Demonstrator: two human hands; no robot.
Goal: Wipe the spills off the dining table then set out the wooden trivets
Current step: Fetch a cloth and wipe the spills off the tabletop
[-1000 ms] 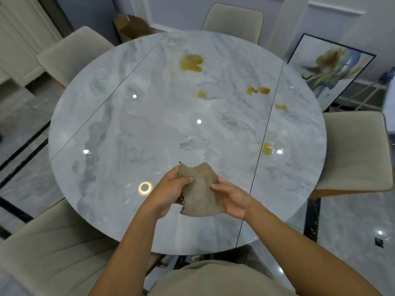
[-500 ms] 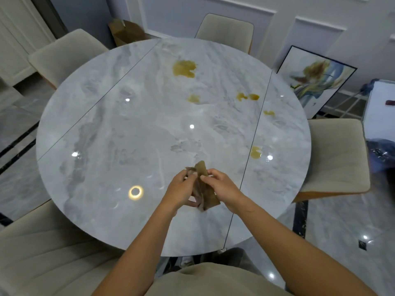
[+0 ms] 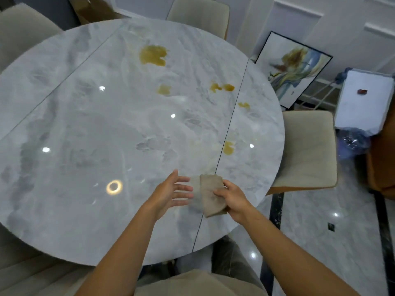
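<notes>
A round grey marble dining table (image 3: 89,129) carries several yellow-brown spills. The largest spill (image 3: 152,55) lies at the far middle, a small one (image 3: 164,89) below it, a pair (image 3: 221,87) to its right, a dot (image 3: 244,105) past the seam, and the nearest spill (image 3: 228,148) sits by the right seam. My right hand (image 3: 232,197) grips a folded tan cloth (image 3: 211,195) above the near right part of the table. My left hand (image 3: 171,192) hovers just left of the cloth, fingers spread, holding nothing. No wooden trivets are in view.
Beige chairs stand around the table: one at the right (image 3: 307,150), one at the far side (image 3: 198,16), one at the far left (image 3: 19,24), one at the near left (image 3: 32,274). A framed painting (image 3: 292,69) leans on the wall. A white box (image 3: 365,99) stands right.
The cloth went from spread between both hands to folded. My left hand has let go of it and opened. The cloth is now in my right hand alone, further right.
</notes>
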